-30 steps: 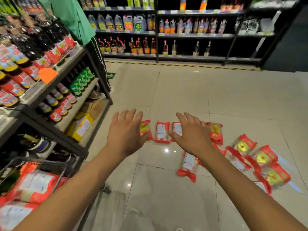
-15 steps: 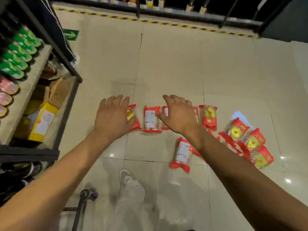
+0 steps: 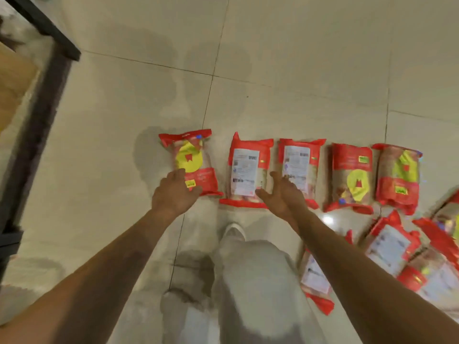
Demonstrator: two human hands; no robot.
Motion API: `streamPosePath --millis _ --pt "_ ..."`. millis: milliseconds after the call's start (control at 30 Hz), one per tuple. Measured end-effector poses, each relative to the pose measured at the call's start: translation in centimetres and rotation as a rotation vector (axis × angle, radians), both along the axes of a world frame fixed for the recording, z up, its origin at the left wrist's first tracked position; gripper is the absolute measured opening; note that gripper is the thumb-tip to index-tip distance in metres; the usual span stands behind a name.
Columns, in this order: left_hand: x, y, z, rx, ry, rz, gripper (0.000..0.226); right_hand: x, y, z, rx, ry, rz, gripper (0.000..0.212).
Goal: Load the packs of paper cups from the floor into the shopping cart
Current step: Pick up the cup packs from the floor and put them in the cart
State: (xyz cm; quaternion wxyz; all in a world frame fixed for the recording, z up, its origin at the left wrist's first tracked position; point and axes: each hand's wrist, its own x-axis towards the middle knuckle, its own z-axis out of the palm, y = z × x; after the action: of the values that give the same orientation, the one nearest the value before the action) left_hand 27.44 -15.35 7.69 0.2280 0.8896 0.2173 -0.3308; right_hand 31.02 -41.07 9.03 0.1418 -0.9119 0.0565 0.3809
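Only blurred white labels (image 3: 244, 171) on red packs (image 3: 191, 162), unreadable.

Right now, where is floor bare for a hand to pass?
Bare tile lies between the black shelf frame and the leftmost red-and-yellow plastic cup pack, and beyond the row. Crowded: the other row packs nearly touch; the lower-right heap overlaps.

Bare forearms (image 3: 119, 256), pale grey trousers (image 3: 253, 281), white shoe (image 3: 234, 230)

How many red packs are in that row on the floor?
5 red plastic packs of paper cups: first, second, third, fourth, fifth, left to right. More packs lie heaped at right, blurred; some may be hidden.
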Motion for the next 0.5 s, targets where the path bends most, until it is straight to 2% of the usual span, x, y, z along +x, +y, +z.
streamPosePath --millis 100,200,267,333,433,500 --pt "-0.8 3.9 -16.5 -0.155 0.046 0.278 0.093 0.2 -1.3 -11.1 0.049 0.019 -0.096 0.082" --pt "-0.5 6.5 -26.9 -0.252 -0.024 0.481 0.088 1.5 -1.1 -16.9 0.088 0.013 -0.158 0.084" --pt "0.7 6.4 -27.7 -0.341 -0.095 0.657 0.098 2.3 -0.8 -19.5 0.145 0.084 -0.311 0.072" --pt "1.7 5.3 -26.2 -0.395 -0.098 0.814 0.107 2.6 -0.9 -22.2 0.212 0.052 -0.451 0.066" --pt "2.4 3.8 -25.4 -0.43 -0.078 0.918 0.09 2.7 -1.0 -24.8 0.263 0.011 -0.583 0.083" --pt "2.3 3.8 -25.1 -0.408 -0.09 0.899 0.084 2.9 -0.7 -24.9 0.263 0.007 -0.615 0.082"
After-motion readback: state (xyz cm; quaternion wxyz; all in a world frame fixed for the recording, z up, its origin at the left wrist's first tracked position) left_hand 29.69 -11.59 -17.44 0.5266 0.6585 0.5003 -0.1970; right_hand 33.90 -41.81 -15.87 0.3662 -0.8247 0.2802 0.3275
